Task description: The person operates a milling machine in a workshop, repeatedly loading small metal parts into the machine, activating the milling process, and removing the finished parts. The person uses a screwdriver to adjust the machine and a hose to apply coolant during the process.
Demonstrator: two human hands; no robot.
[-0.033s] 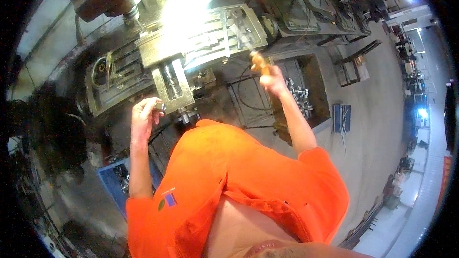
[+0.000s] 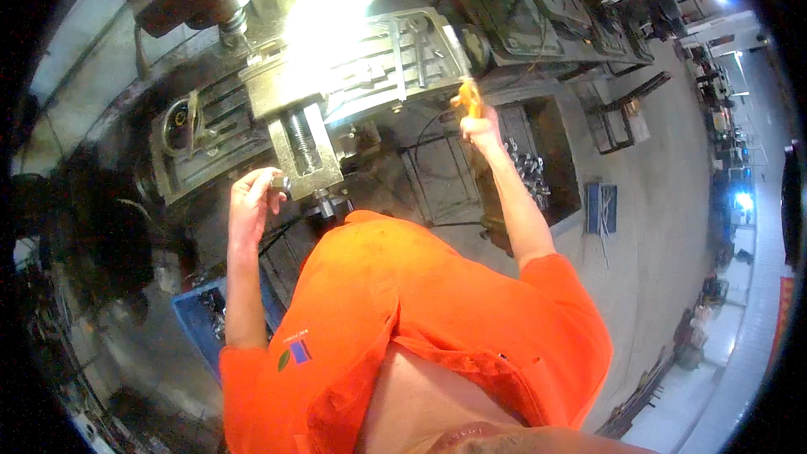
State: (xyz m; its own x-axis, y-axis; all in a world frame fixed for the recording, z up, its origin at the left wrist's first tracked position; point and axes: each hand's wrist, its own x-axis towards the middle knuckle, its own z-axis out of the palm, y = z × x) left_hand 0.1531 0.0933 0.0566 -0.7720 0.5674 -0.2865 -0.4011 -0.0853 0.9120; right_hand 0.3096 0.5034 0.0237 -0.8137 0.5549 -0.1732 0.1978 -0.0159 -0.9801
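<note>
My left hand (image 2: pixel 252 192) pinches a small shiny metal block (image 2: pixel 279 184) beside the front end of the vise. In my right hand (image 2: pixel 482 131) is a yellow-handled tool (image 2: pixel 470 101) with a slim pale front part; blur hides its exact kind. It points up past the right end of the slotted machine table (image 2: pixel 441 74). A spanner (image 2: pixel 419 50) and a long flat metal bar (image 2: pixel 397 55) lie on that table. The machine vise (image 2: pixel 294 143), with its screw showing, sits at the table's middle, its far part lost in lamp glare.
Above the table's left part hangs the machine's spindle (image 2: pixel 234 21). A box of metal parts (image 2: pixel 555 143) stands below my right forearm. A blue crate (image 2: pixel 197 328) with metal parts is by my left elbow. Farther right, a small blue tray (image 2: pixel 602 206) lies on the floor.
My right hand has moved a little to the right with the yellow-handled tool, whose tip has swung off the spanner. My left hand stays nearly in place with the metal block.
</note>
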